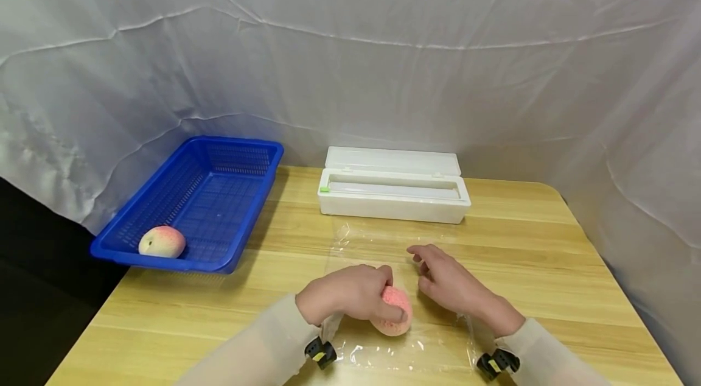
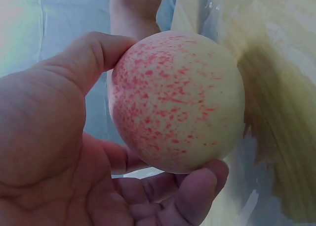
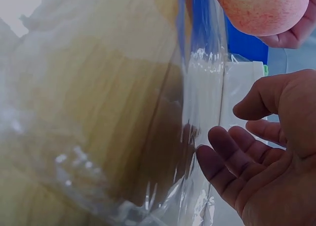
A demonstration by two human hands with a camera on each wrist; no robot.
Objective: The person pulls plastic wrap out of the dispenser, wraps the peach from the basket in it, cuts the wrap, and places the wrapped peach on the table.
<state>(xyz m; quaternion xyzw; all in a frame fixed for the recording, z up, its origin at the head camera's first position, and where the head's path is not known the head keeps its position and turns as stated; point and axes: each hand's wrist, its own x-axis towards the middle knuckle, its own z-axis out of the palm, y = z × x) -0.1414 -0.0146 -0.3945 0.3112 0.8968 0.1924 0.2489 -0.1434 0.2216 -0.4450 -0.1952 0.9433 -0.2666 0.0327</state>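
Observation:
A pink-speckled peach (image 1: 397, 312) is held in my left hand (image 1: 353, 293), over a sheet of clear plastic wrap (image 1: 383, 357) spread on the table. The left wrist view shows thumb and fingers curled round the pale peach (image 2: 177, 102). To the right of the peach, my right hand (image 1: 451, 281) hovers above the wrap with nothing in its grasp. In the right wrist view its fingers (image 3: 224, 154) are loosely bent near the clear film (image 3: 123, 112).
Behind the wrap stands a white cling film box (image 1: 394, 205) with its lid raised and a roll inside. A blue plastic basket (image 1: 257, 215) at the left holds another peach (image 1: 162, 242). Grey cloth (image 1: 350, 81) hangs behind the wooden table (image 1: 526, 240).

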